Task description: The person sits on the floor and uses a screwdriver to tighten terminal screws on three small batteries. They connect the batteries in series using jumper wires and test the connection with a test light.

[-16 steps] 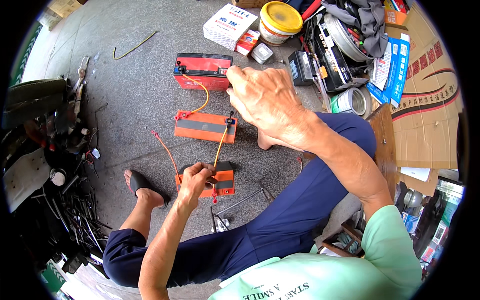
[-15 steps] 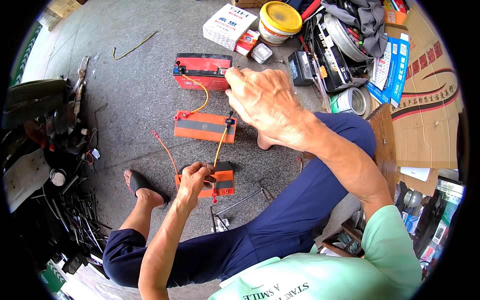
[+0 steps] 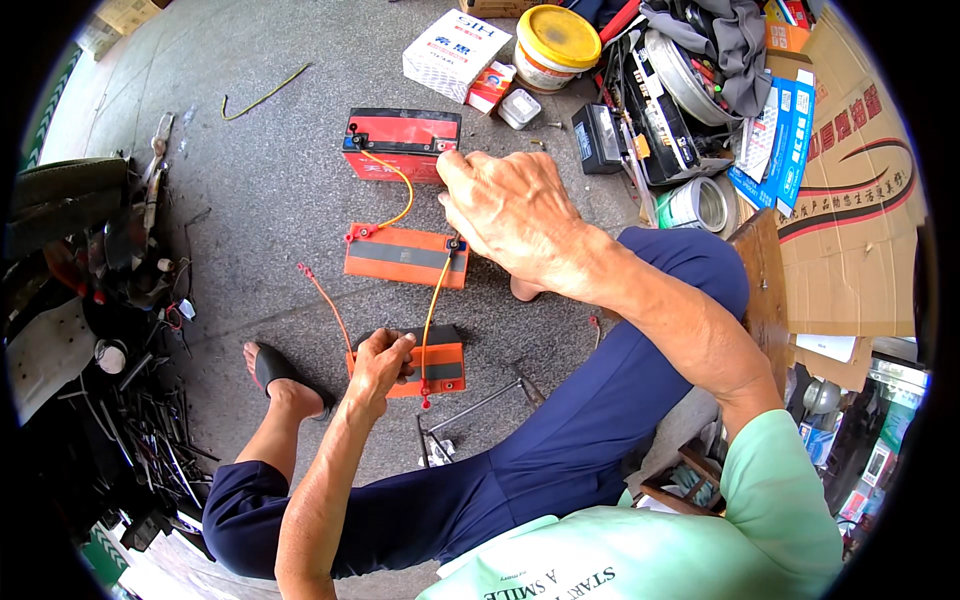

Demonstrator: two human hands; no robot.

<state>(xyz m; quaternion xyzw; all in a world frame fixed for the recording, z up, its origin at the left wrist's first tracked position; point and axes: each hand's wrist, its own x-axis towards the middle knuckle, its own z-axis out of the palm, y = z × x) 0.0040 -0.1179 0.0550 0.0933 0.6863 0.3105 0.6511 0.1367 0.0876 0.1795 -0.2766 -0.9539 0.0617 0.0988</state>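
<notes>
Three batteries lie in a column on the floor: a red and black one [image 3: 400,160] farthest off, an orange one with a grey band [image 3: 390,258] in the middle, and another orange one [image 3: 440,375] nearest. A yellow wire [image 3: 411,200] links the far and middle batteries; a second yellow wire [image 3: 433,300] runs from the middle battery to a red-capped end at the near one. My right hand [image 3: 520,215] is closed above the middle battery's right terminal, its fingertips partly hidden. My left hand [image 3: 378,362] is curled over the near battery, left of the second wire; its grip is unclear.
A red lead [image 3: 328,300] rises beside the near battery. A white box [image 3: 455,50], a yellow-lidded bucket [image 3: 557,45] and a small black battery [image 3: 598,138] stand at the back. Dark tools and parts [image 3: 150,420] crowd the left; cardboard [image 3: 850,200] lines the right.
My right hand has come slightly nearer and to the left, over the middle battery's right terminal. My left hand has drawn a little left, away from the second yellow wire.
</notes>
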